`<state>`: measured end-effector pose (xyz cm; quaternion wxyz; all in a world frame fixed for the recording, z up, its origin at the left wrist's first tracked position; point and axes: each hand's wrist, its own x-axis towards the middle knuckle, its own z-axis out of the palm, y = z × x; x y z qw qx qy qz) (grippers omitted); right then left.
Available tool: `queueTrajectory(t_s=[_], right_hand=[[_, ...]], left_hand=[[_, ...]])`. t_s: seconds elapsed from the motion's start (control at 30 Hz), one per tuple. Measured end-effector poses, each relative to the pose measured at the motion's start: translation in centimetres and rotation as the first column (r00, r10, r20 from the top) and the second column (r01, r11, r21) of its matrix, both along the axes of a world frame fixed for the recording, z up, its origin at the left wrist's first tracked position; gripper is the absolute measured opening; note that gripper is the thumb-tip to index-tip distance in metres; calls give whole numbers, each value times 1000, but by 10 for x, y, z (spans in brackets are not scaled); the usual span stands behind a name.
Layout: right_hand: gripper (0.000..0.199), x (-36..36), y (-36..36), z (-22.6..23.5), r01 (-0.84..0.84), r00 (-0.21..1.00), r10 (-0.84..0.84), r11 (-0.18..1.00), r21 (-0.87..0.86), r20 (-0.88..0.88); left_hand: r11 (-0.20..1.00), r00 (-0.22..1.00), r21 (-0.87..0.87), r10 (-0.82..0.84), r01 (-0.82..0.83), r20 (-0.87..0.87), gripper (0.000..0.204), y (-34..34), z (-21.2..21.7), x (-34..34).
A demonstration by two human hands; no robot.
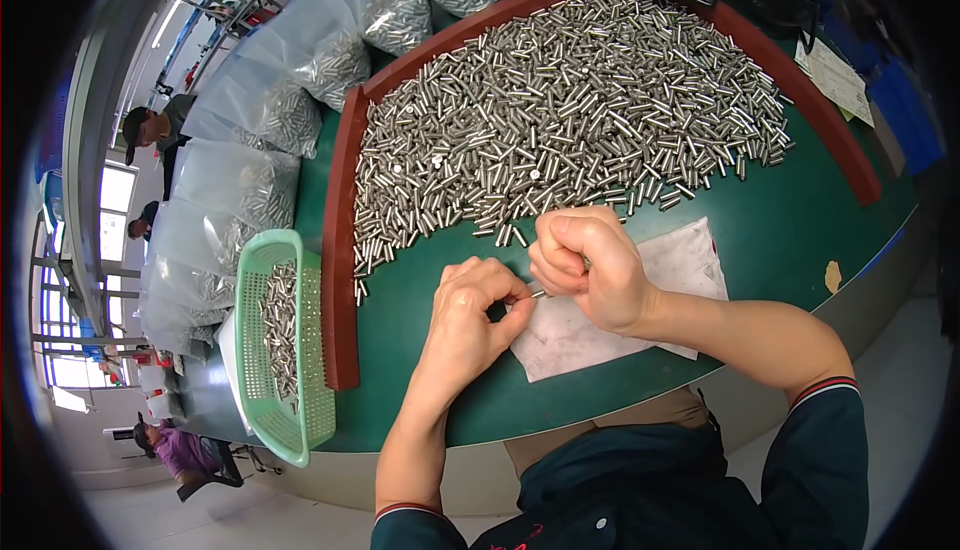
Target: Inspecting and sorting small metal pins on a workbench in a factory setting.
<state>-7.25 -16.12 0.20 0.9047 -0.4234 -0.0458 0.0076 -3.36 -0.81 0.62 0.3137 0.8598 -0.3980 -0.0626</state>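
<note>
Steel pin pinched between curled left hand and right hand.

A slim, silvery metal pin lies nearly level between the fingertips of the left hand and the closed right hand, above a white cloth (most of its length hidden).

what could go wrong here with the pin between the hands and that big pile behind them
1. The small metal pin is pinched only at its ends between the left hand and right hand; it might slip and roll off the green table.
2. The heap of metal pins reaches right up to the right hand, so a knuckle nudge could scatter some onto the white cloth.
</note>
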Motion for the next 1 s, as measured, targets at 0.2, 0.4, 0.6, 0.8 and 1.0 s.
queueTrajectory(t_s=[0.2,0.4,0.6,0.8,1.0], right_hand=[[33,0,6,-3,41,998,-36,995,-90,58],[33,0,5,0,22,999,-21,999,-31,28],[34,1,1,2,26,1000,-26,1000,-4,-14],[34,2,1,0,14,1000,-13,1000,23,-14],[34,1,4,-5,24,999,-23,999,-32,22]], left_hand=[[1000,1000,-13,-3,2,-13,8,-1,-3,1],[1000,1000,-21,18,-18,-2,8,1,-3,0],[999,1000,-30,11,-11,2,8,1,-3,-1],[999,1000,-31,18,-18,2,9,2,-3,-1],[1000,1000,-29,12,-13,-16,9,0,-4,1]])
